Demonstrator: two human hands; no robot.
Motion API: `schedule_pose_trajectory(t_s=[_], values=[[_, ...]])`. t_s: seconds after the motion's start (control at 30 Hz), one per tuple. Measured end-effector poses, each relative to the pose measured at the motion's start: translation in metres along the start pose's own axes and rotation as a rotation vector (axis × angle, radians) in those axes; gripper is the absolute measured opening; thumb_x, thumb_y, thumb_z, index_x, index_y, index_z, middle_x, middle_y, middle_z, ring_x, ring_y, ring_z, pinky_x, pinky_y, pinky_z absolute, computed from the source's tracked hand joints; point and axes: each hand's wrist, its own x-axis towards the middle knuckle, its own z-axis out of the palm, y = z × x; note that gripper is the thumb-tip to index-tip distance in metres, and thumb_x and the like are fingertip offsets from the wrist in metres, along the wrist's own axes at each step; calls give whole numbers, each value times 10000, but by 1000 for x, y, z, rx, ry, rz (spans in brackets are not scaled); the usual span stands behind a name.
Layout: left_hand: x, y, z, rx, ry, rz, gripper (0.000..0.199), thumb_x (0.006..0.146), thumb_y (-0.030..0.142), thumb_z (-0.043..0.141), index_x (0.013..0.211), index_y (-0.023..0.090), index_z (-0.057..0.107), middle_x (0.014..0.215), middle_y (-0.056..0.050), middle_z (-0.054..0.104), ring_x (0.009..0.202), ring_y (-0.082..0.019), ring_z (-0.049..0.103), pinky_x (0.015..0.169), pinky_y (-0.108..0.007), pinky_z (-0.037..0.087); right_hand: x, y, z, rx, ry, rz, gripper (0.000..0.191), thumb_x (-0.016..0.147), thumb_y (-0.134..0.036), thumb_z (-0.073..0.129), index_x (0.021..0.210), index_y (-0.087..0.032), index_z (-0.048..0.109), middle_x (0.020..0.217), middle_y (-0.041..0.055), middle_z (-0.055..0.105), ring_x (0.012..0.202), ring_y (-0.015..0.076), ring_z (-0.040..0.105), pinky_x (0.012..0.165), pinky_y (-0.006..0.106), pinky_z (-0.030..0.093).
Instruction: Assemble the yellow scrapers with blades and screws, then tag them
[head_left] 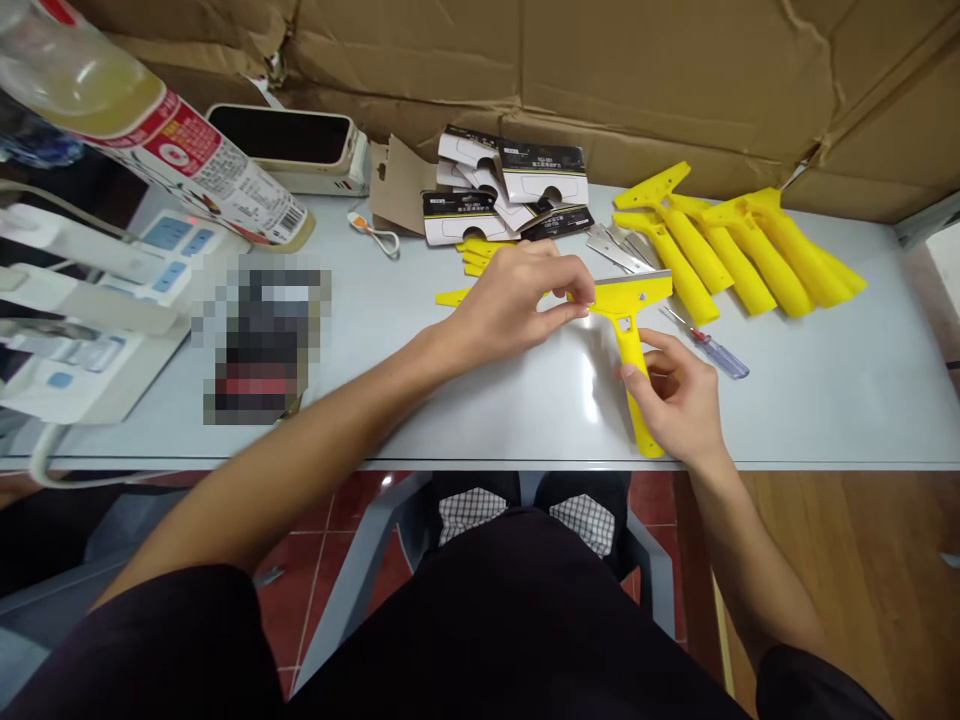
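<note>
A yellow scraper (632,352) with a metal blade along its head is held above the table. My right hand (682,400) wraps its fingers and thumb round the handle. At the left end of the head, my left hand (514,300) pinches the scraper by its corner; its fingertips hide that end. A screw shows at the head's right side. Behind it lie several loose metal blades (616,246). Yellow plastic pieces (474,256) lie partly covered by my left hand. Beside my right hand rests a screwdriver (716,350) with a clear purple handle.
Several yellow scraper handles (750,250) lie at the back right. Printed card sleeves (544,175) are heaped by the cardboard wall (600,70). Leftward are a phone (281,135), a tilted bottle (187,140), a short cable (375,235), a power strip (112,340) and a blurred-out item (266,340).
</note>
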Motion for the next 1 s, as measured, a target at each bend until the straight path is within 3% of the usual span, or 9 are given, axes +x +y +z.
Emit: schedule_pose_trajectory(t_s=[0.17,0.3,0.6,0.87,1.0], values=[[0,-5,-3,-82,2,-52,94,788,232,841,793,273,757,796,-18,711,1027,-339,699,1031,-587,503,0,-3,6,-46,-16,-46,437,934,-450,773,1307,-224,741,819,14,795,587,171,621,527,348,485],[0,-5,-6,-64,-42,-32,89,785,248,837,767,273,754,791,-15,722,1011,-337,704,1032,-591,502,-1,-4,7,-64,-25,-82,430,938,-430,771,1305,-209,744,783,-2,778,525,135,506,513,342,422],[1,-2,-6,-60,-23,-47,120,769,274,879,762,265,759,771,-6,713,964,-300,722,976,-506,543,-2,-5,5,-52,-36,-107,404,937,-401,766,1290,-207,740,762,-11,771,502,124,459,492,336,382],[4,-15,-9,-124,1,-66,287,747,393,977,854,207,787,940,-50,788,789,-169,689,691,-302,504,-2,-3,4,-56,-46,-118,411,937,-391,771,1298,-196,748,766,-7,785,504,119,449,486,320,375],[4,-22,-8,-243,-40,-139,375,711,420,1004,878,180,769,922,-53,783,792,-157,701,676,-281,524,-2,-1,4,-37,-54,-121,415,935,-376,775,1301,-182,748,773,0,800,496,116,462,477,308,384]])
